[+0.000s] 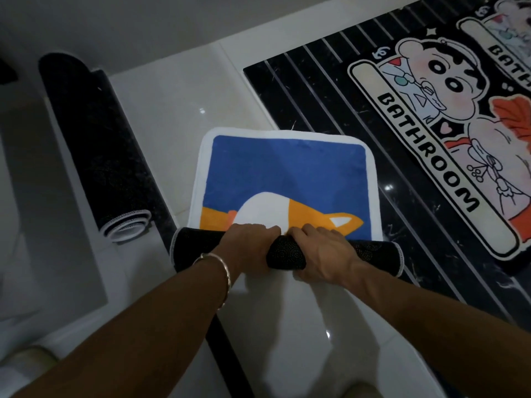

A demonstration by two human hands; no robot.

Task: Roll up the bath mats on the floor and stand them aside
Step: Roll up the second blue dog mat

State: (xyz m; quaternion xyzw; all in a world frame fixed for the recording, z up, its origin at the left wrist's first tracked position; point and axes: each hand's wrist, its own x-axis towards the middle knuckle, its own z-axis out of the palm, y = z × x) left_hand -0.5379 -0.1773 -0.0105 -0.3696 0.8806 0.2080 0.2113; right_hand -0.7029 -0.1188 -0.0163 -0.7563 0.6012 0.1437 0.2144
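Observation:
A blue bath mat [284, 168] with a white border and an orange and white figure lies on the white floor in the middle. Its near end is rolled into a black-backed roll [284, 254]. My left hand [247, 242] and my right hand [321, 254] grip that roll side by side, fingers curled over its top onto the flat part. A rolled black mat [94, 145] lies on the floor at the left. A black cartoon mat [448, 145] reading BATHROOM lies flat at the right, with a second like it [508, 47] at the top right corner.
White glossy floor tiles [178, 104] surround the mats, crossed by a black strip [224, 349]. A grey panel [37, 196] fills the left side. The cartoon mat almost touches the blue mat's right edge.

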